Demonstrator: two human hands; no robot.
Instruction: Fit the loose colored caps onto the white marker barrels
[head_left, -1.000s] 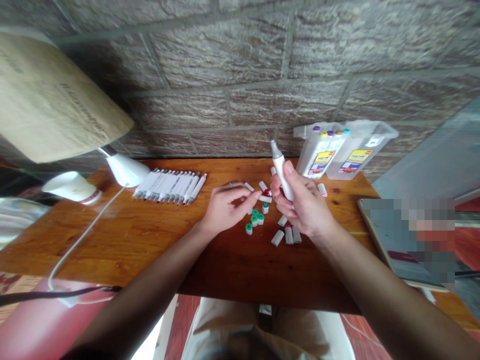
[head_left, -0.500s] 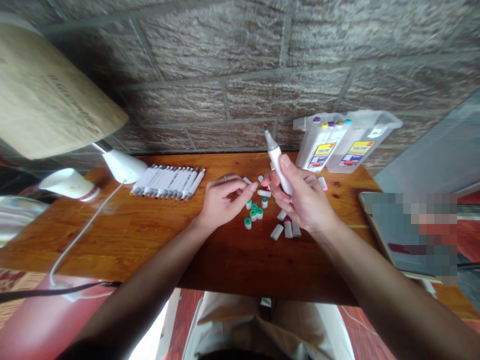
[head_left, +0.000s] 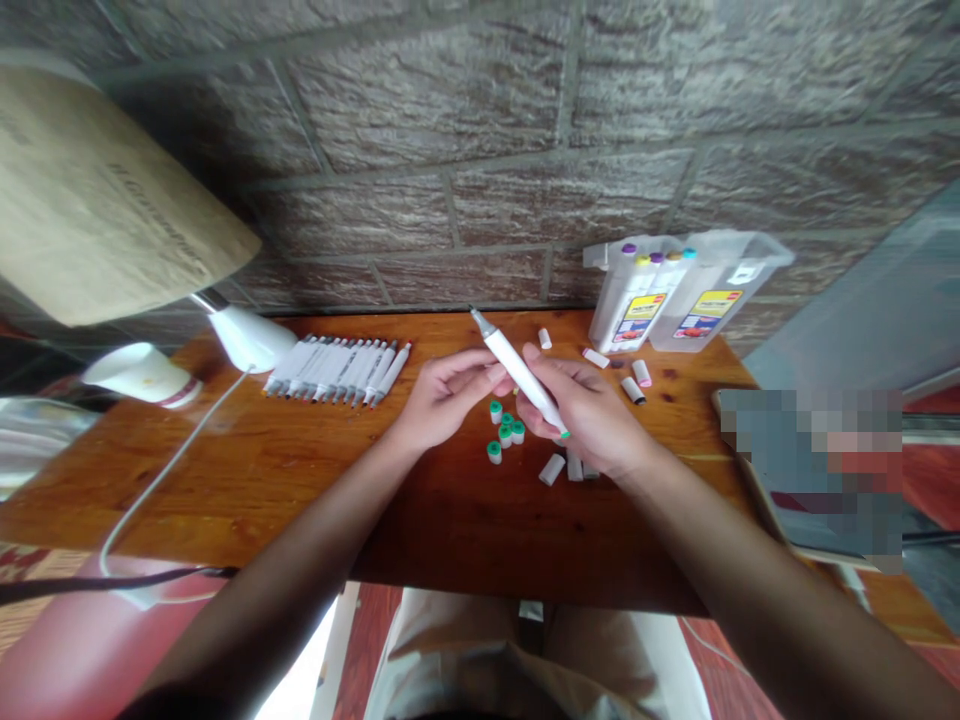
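Observation:
My right hand point(head_left: 589, 410) is closed round a white marker point(head_left: 519, 372). The marker slants up to the left, its grey uncapped tip bare and a green spot at its lower end. Close by its left side is my left hand point(head_left: 454, 395), thumb and fingers drawn together in a pinch; whatever they may hold is hidden. Below the hands stand several white caps with green tops point(head_left: 506, 432). Partly under my right hand lie several pale caps point(head_left: 552, 469).
A row of white markers point(head_left: 337, 368) lies at the left, near the lamp base point(head_left: 247, 338) and a tipped paper cup point(head_left: 142, 375). Loose caps point(head_left: 595, 358) are scattered before clear plastic cases point(head_left: 694, 310), one holding several markers. A tablet point(head_left: 810, 480) sits at the right.
The marker has tilted further left and come lower, so its green-marked end now shows. My right hand has moved slightly left and down, and more loose caps behind it are visible.

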